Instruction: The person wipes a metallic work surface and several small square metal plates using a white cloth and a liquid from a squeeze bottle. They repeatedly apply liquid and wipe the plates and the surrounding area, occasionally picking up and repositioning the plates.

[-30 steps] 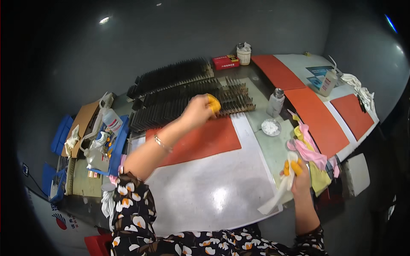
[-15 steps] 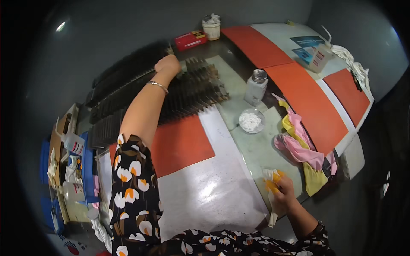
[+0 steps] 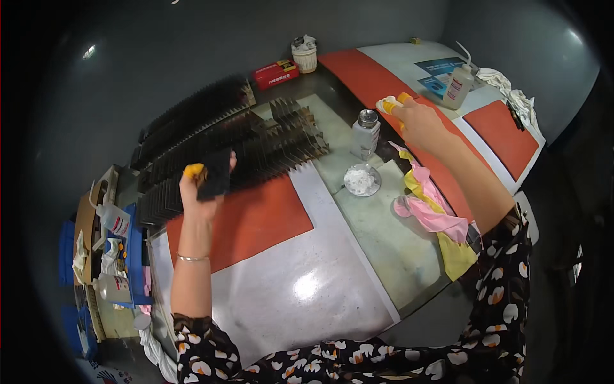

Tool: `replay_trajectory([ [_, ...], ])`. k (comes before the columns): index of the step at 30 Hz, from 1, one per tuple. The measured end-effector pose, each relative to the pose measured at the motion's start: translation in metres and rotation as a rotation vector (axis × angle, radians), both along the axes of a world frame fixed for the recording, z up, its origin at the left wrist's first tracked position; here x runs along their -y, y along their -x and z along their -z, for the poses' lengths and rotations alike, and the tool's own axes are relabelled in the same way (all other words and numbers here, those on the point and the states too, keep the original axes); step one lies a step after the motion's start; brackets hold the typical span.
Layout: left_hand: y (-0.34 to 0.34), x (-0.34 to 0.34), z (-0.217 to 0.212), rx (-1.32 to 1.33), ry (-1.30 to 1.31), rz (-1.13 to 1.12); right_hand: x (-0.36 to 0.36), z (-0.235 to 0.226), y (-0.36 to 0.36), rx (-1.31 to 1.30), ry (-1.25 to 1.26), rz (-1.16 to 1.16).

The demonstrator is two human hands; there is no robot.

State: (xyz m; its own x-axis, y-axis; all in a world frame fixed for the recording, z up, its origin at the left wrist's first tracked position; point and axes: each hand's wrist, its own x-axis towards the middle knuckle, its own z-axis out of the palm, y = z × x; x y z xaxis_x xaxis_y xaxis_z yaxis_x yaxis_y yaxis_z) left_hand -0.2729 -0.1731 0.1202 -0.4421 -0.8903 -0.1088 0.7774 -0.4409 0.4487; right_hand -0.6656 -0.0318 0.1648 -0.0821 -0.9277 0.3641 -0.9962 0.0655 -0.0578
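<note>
My left hand (image 3: 199, 193) is closed on a thin dark plate (image 3: 216, 174), raised above the red mat (image 3: 262, 217). A yellow finger cot covers its thumb. Behind it stand rows of similar dark plates (image 3: 256, 150), upright and close together. Over at the right, my right hand (image 3: 416, 121) has yellow finger cots and grips a folded white cloth (image 3: 386, 104). It is above the far orange mat (image 3: 358, 73), just beyond a clear bottle with a metal top (image 3: 366, 136). In front of the bottle sits a small glass dish (image 3: 362, 180) with white material in it.
Pink and yellow cloths (image 3: 435, 214) lie along the table's right side. A squeeze bottle (image 3: 457, 86) stands on the far right surface. At the back are a red box (image 3: 276, 75) and a white basket (image 3: 306, 57). Blue bins (image 3: 131, 256) with more bottles are at the left.
My left hand has come back from the far rows with a dark plate in it. My right hand has moved from the near right edge up past the metal-topped bottle, still with the cloth.
</note>
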Motion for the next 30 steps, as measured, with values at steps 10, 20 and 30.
replay_trajectory([
  [10, -0.052, -0.142, 0.061, 0.043, -0.003, 0.152, 0.035, 0.049, 0.006, -0.207, -0.032, -0.09],
  [20, -0.105, -0.224, 0.072, 0.439, 0.495, 0.32, -0.112, 0.039, -0.202, 0.297, 0.056, -0.893],
  [30, -0.15, -0.25, 0.065, 0.553, 0.599, 0.484, -0.126, 0.061, -0.314, 0.419, -0.223, -1.083],
])
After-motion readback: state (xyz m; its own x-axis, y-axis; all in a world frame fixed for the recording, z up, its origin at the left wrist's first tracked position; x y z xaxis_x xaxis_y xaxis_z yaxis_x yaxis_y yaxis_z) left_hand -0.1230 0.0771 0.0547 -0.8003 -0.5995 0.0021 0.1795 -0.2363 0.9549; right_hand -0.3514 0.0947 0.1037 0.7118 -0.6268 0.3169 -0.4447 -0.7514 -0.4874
